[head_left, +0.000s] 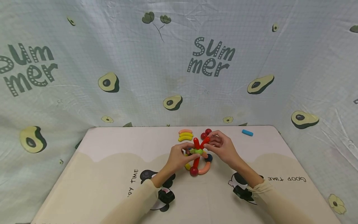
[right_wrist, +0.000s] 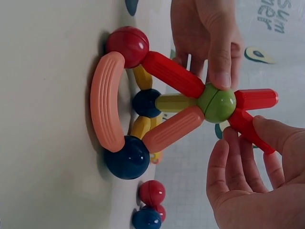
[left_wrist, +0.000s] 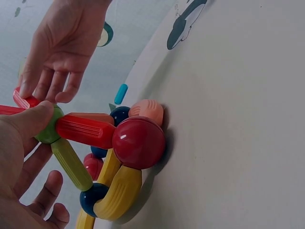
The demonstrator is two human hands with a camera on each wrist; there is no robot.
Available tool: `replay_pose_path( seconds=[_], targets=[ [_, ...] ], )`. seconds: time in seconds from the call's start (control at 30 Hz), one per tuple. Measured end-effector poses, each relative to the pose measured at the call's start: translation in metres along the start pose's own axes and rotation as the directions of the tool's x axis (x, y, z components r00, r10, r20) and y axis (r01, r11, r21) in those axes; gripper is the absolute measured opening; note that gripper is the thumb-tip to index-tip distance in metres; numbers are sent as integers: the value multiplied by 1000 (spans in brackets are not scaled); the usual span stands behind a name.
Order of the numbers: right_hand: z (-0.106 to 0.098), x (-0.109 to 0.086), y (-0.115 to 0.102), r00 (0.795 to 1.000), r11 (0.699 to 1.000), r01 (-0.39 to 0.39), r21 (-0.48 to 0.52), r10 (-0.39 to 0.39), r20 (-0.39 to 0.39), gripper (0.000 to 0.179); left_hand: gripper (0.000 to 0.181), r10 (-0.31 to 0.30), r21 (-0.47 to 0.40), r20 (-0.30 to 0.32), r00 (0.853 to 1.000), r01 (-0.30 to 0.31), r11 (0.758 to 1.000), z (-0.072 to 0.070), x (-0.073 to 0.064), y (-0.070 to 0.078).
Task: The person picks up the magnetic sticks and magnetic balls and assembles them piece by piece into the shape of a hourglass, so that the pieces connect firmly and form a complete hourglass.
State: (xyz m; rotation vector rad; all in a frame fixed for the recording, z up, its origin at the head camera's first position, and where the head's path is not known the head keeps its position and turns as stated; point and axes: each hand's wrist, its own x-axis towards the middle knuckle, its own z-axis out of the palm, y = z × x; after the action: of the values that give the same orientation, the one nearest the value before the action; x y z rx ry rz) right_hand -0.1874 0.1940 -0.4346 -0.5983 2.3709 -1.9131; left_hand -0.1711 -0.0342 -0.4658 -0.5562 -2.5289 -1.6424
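Note:
A magnetic ball-and-rod construction stands on the table. Its ring of curved salmon (right_wrist: 107,100) and yellow rods (left_wrist: 119,193) joins a dark red ball (head_left: 194,171) and dark blue balls (right_wrist: 127,157). Straight red, salmon and olive rods lean up from it to a green ball (right_wrist: 217,102) on top. My left hand (head_left: 179,154) pinches the green ball between thumb and fingers. Two short red rods stick out above that ball. One of them, the slanted red rod (right_wrist: 250,131), is pinched by my right hand (head_left: 224,149); the other red rod (right_wrist: 257,99) stands free of the fingers.
Behind the construction lie yellow curved rods (head_left: 185,136) and a salmon curved rod (head_left: 185,131). Red balls (head_left: 204,136) sit just beyond my right hand, with a dark blue ball (right_wrist: 147,218) near them. A blue rod (head_left: 247,133) lies at the back right.

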Motion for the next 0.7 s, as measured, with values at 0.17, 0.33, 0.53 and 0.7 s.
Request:
replay_pose_path(
  seconds=[0.17, 0.33, 0.53, 0.7],
  targets=[
    [0, 1, 2, 1000, 1000, 5, -5, -5, -3, 36, 34, -4, 0, 0, 1000, 4, 1000, 0, 0, 1],
    [0, 1, 3, 1000, 1000, 5, -3, -5, -5, 36, 34, -6, -1, -1, 1000, 6, 1000, 0, 0, 1],
    [-2, 1, 1, 1000, 1000, 4, -19, -3, 16, 37, 35, -10, 1, 3, 1000, 10, 1000, 0, 0, -1],
    [-4, 1, 0, 999, 999, 17, -36, -16, 29, 37, 34, -11, 7, 0, 1000, 11, 1000, 0, 0, -1]
  ],
)
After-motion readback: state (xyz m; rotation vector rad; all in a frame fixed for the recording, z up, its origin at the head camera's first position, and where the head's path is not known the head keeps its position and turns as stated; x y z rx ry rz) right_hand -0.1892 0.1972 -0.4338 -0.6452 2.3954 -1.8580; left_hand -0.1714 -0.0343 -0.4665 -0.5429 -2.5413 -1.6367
